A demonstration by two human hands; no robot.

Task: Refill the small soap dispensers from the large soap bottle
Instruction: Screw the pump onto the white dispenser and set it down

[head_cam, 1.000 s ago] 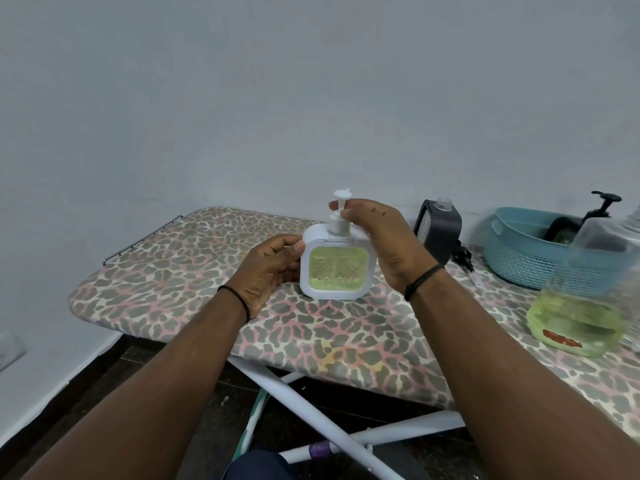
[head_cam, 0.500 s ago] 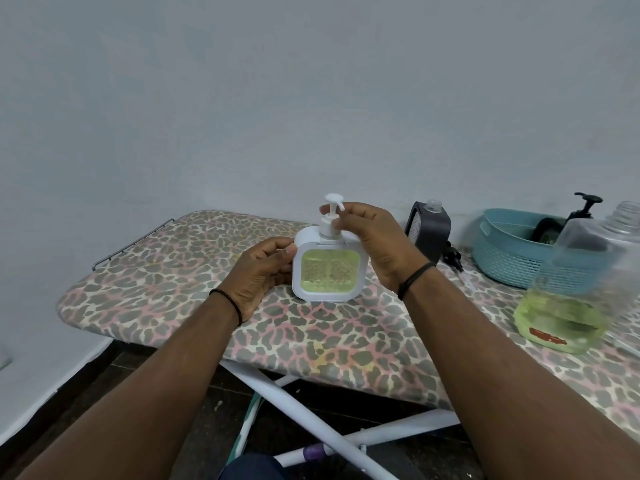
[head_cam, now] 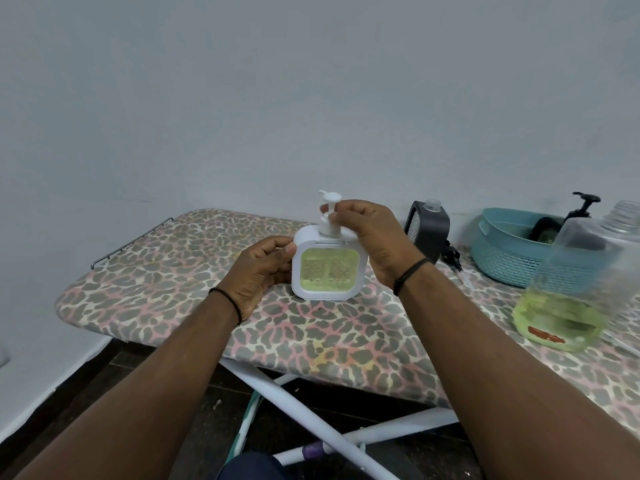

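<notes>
Fingers of the right hand pinch the white pump of a small soap dispenser, curled round its stem just under the nozzle. The left hand holds the dispenser's left edge, its fingers curled against the white casing and the thumb near the top corner. The dispenser stands upright near the middle of the ironing board, which has a leopard-print cover, and its square window shows yellow-green soap filling most of the body. A dark band circles each wrist.

To the right, a black dispenser with a clear neck and no pump stands near the wall, just behind the right hand. Further right sits a teal basket holding another dark dispenser whose black pump rises above the rim. In front of the basket, nearest the viewer on the right, stands the large soap bottle, clear, uncapped, with yellow-green soap only in its lower part and a red label near the base. The bottle is blurred at the frame's edge. White legs cross below the board over a dark floor.
</notes>
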